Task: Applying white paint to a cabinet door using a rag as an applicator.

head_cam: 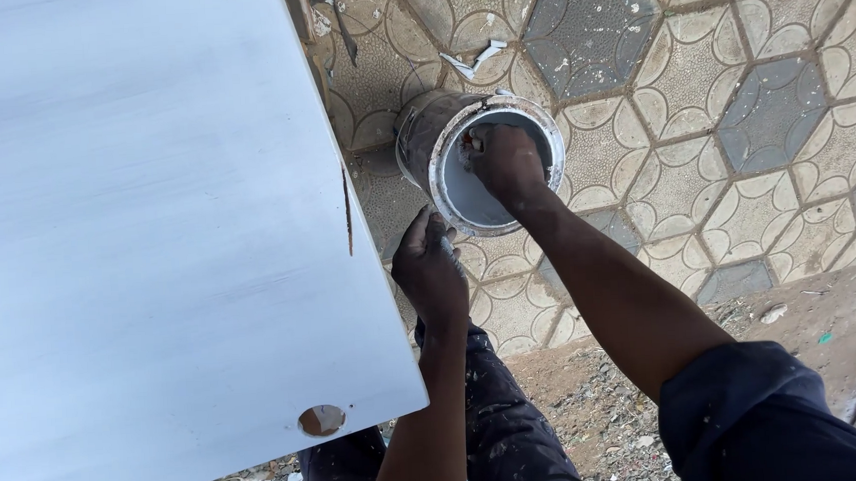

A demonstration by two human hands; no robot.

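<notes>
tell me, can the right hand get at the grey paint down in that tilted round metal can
Probably yes: the right hand is already inside the tilted metal paint can, whose open mouth faces it, while the left hand steadies the rim.

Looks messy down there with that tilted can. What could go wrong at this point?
The paint can is tipped on its side, steadied only by the left hand at its rim, so paint might spill onto the paving tiles. The right hand reaches inside; withdrawing it could drip onto the white painted board.
</notes>
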